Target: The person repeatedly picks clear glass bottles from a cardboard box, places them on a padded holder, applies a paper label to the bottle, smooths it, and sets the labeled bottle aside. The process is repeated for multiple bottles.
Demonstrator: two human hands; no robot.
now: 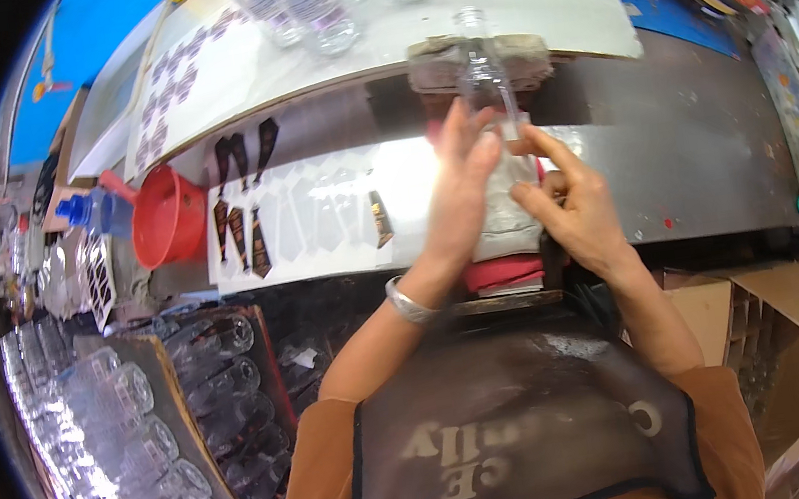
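A clear glass bottle (482, 67) lies on folded cloth pads, its neck pointing away from me. My left hand (457, 186) lies along the bottle's left side with its fingers stretched out, slightly blurred. On the other side, my right hand (576, 206) has its thumb and index finger apart near the glass, while its other fingers curl inward. Between the fingertips shows a small pale patch that I cannot make out. A grey cloth roll (535, 55) supports the neck end. To the left, a white backing sheet (306, 226) carries several black tie-shaped stickers (258, 243).
Several labelled glass bottles (319, 18) stand on the white board (549, 8) at the back. A red plastic dipper (175, 213) is at left. Racked glass bottles (131, 436) fill the lower left. An open cardboard box (794, 293) with dividers sits lower right, below the metal tabletop (708, 138).
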